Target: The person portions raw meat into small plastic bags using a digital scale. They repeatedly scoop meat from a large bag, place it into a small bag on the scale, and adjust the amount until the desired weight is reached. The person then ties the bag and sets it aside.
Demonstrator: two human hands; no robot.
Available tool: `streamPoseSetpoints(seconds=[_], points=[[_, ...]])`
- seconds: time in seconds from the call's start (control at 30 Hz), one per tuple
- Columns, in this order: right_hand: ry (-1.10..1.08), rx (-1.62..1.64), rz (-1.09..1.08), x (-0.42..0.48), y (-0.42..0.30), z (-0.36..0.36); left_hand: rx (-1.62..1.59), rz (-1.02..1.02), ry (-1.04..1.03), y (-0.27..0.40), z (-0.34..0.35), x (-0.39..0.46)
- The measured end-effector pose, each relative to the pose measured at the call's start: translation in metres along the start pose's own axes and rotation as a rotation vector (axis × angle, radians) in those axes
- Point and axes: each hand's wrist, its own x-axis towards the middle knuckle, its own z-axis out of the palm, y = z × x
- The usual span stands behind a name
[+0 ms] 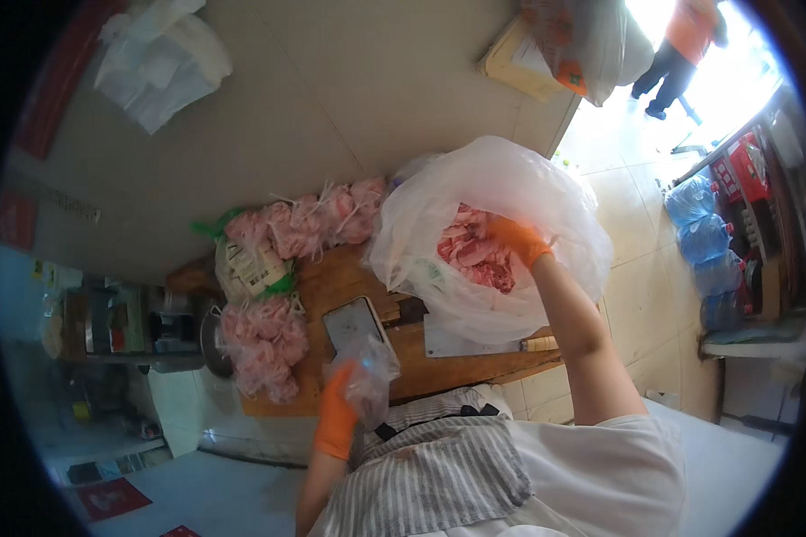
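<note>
My left hand [339, 396], in an orange glove, holds a small clear plastic bag [369, 382] above the near edge of a brown wooden board [416, 362]. The bag partly covers a flat, pale-edged device [356, 325] lying on the board. My right hand [518, 240], gloved the same way, reaches inside a large translucent plastic bag [416, 241] and touches raw sliced meat [477, 258]. Its fingertips are blurred and partly hidden, so any grip is unclear. Under the big bag lies a cleaver, its metal blade [453, 342] and wooden handle [539, 344] showing.
Knotted bags of pink meat [265, 346] sit at the board's left, and more tied bags [309, 218] line its far side. Between them is a green-and-clear package [255, 268]. Blue water bottles [705, 238] stand at right. A person [685, 47] is in the bright doorway.
</note>
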Motion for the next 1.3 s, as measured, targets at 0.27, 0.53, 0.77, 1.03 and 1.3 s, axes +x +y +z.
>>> streamPoseSetpoints(seconds=[0.27,0.53,0.77,1.03,1.3], points=[[0.237,0.109,-0.047,0.035,0.025,0.065,-0.547,-0.245,0.299,0.022,-0.006,-0.041],[0.198,0.334,0.203,0.032,0.037,0.070,0.041,0.048,0.234,0.011,-0.018,-0.026],[0.267,0.798,0.415,-0.061,0.004,0.001,0.621,0.383,0.019,-0.007,-0.036,0.019],[0.335,1.462,0.181,-0.113,-0.005,0.008,-0.039,-0.064,0.217,0.004,-0.019,0.080],[0.004,1.938,-0.020,-0.149,-0.018,-0.004,-0.170,-0.141,0.293,-0.005,-0.017,0.123]])
